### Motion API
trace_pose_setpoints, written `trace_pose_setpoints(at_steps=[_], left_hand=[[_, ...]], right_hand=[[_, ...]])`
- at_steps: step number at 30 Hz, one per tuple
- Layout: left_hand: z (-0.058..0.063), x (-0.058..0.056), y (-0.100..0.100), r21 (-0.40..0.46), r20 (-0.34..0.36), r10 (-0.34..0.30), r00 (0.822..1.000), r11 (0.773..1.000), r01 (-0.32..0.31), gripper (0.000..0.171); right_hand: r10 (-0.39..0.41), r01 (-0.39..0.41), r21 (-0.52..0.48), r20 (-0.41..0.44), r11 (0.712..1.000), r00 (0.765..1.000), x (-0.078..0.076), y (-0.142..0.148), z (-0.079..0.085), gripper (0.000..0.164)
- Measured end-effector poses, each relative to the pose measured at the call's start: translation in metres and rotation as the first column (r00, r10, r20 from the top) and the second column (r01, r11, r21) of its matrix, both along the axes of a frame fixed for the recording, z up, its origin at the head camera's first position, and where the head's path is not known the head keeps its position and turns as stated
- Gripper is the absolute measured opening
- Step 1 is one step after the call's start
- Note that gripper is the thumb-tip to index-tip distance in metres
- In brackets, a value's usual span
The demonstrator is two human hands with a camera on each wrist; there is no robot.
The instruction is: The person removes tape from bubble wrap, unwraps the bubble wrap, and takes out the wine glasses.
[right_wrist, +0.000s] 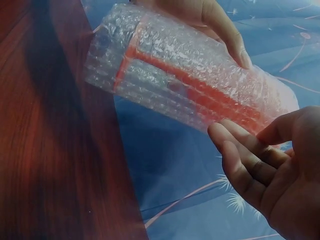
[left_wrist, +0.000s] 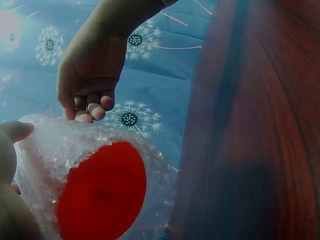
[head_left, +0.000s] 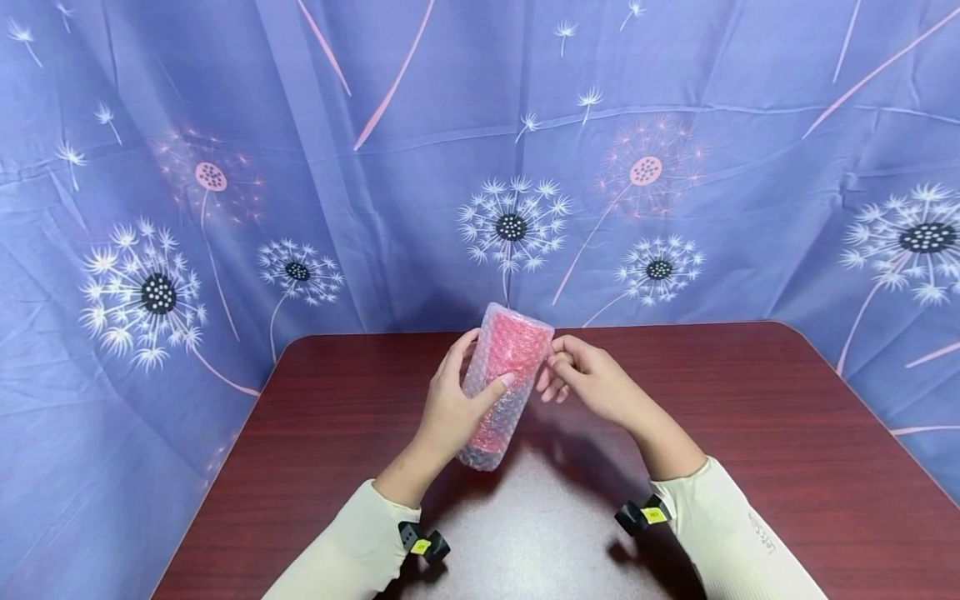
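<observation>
My left hand (head_left: 447,407) grips a long package in clear bubble wrap (head_left: 506,412), holding it tilted above the table, with the thumb across its front. Inside the wrap is a red object (head_left: 517,343); its exact kind is blurred by the bubbles. In the left wrist view its near end shows as a flat, rounded red face (left_wrist: 105,192). My right hand (head_left: 588,379) is at the package's upper right edge, pinching the wrap between thumb and forefinger. Its other fingers (right_wrist: 245,167) curl loosely beside the package in the right wrist view.
Below the hands lies a dark red wood-grain table (head_left: 337,417), with a bright glare patch near its front. A blue curtain (head_left: 420,208) printed with dandelions hangs close behind and along both sides. Each cuff carries a black wrist camera (head_left: 427,546).
</observation>
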State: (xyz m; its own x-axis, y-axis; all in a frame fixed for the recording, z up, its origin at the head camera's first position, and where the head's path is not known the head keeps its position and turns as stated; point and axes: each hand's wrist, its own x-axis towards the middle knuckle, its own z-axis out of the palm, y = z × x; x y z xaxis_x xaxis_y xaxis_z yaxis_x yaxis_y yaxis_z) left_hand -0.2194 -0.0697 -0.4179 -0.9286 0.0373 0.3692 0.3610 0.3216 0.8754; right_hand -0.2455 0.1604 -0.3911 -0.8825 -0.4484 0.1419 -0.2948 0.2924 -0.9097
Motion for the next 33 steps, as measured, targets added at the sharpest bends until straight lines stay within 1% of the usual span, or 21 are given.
trace_pose_setpoints(at_steps=[5, 11, 19, 25, 28, 33], left_hand=[[-0.0003, 0.0014, 0.0003, -0.004, -0.028, 0.027, 0.999, 1.0, -0.027, 0.077], [0.001, 0.0023, -0.0002, -0.002, -0.037, 0.035, 0.999, 0.999, -0.035, 0.075], [0.0009, 0.0024, -0.0005, 0.016, -0.043, 0.04, 0.998, 0.999, -0.039, 0.076], [0.0008, 0.0017, -0.0012, 0.017, -0.054, 0.041, 0.998, 0.999, -0.04, 0.076], [0.0003, 0.0014, -0.0013, 0.01, -0.061, 0.051, 0.997, 0.999, -0.05, 0.076], [-0.0002, 0.0009, -0.0014, 0.017, -0.055, 0.046, 0.997, 0.999, -0.046, 0.075]], right_hand=[[0.021, -0.021, -0.01, 0.0, 1.0, 1.0, 0.0023, -0.0001, 0.0025, 0.026], [0.028, -0.027, -0.025, 0.022, 0.999, 0.999, 0.0026, 0.0, 0.0035, 0.019], [0.022, -0.022, -0.064, -0.009, 0.998, 1.0, 0.0041, -0.0013, 0.004, 0.018], [-0.043, 0.041, -0.067, -0.029, 0.997, 0.999, 0.0051, -0.0027, 0.0062, 0.014], [-0.068, 0.066, -0.071, -0.023, 0.995, 0.997, 0.0057, -0.0023, 0.007, 0.012], [-0.04, 0.04, -0.095, 0.001, 0.995, 0.999, 0.0039, -0.0014, 0.0067, 0.015]])
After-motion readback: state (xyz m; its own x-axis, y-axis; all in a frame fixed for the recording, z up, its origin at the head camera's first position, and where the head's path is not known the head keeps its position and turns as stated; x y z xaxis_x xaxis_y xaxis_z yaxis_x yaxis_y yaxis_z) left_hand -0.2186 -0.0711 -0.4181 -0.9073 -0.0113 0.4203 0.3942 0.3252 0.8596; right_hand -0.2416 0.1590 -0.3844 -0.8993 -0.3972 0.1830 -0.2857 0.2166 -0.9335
